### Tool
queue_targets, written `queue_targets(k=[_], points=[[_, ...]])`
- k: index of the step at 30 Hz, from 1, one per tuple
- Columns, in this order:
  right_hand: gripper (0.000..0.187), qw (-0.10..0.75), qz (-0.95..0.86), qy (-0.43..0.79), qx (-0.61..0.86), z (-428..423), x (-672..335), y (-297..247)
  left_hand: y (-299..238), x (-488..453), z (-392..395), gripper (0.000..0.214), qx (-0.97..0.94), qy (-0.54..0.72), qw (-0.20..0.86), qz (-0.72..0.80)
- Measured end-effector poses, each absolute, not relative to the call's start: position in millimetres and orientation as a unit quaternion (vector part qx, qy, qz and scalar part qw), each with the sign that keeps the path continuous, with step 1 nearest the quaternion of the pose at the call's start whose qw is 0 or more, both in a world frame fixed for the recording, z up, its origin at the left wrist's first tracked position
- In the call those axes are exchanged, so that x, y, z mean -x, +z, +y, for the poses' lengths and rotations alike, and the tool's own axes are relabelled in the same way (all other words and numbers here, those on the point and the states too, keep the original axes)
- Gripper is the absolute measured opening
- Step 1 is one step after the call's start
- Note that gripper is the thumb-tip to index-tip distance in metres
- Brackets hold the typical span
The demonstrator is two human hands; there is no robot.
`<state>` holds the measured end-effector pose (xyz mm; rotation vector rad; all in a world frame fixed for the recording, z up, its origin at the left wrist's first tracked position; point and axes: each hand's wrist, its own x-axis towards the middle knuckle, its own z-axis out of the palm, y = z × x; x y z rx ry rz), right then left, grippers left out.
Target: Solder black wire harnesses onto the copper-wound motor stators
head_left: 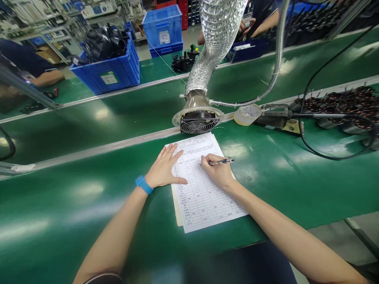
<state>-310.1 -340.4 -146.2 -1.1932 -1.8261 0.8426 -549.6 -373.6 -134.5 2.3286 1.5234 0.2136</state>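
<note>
**Front to back along the line**

A printed form (pixel 204 193) lies on the near conveyor bench (pixel 68 205), over the edge of a backing sheet (pixel 177 209). The left hand (pixel 164 167) rests on the form's left side; the right hand (pixel 217 171) sits to its right, around a pen (pixel 222 161). Directly behind the form, a fan (pixel 197 125) stands at the bench's far edge, beneath a flexible duct (pixel 211 47). To the fan's right lie a tape roll (pixel 247 114), then a corded tool (pixel 275 116), then a heap of wound motor parts (pixel 340 106). Beyond is a second bench (pixel 89 126); a third bench (pixel 156 73) behind it carries a crate (pixel 105 67) of dark parts.
</note>
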Motion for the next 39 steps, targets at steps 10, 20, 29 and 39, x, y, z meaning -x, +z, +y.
queue_targets(k=[10,20,29,39], points=[[0.043,0.381,-0.723,0.341,0.465,-340.0,308.6,-151.0,-132.6,548.6,-373.5,0.120,-0.820,0.071,0.174,0.541],[0.043,0.395,-0.722,0.333,0.461,-340.6,308.1,-148.9,-131.7,548.4,-373.7,0.119,-0.818,0.075,0.179,0.542],[0.044,0.387,-0.718,0.337,0.471,-340.5,309.1,-149.2,-135.2,550.0,-373.3,0.118,-0.821,0.074,0.172,0.539],[0.044,0.353,-0.733,0.347,0.466,-340.1,309.2,-148.9,-132.2,547.7,-373.4,0.120,-0.820,0.071,0.173,0.541]])
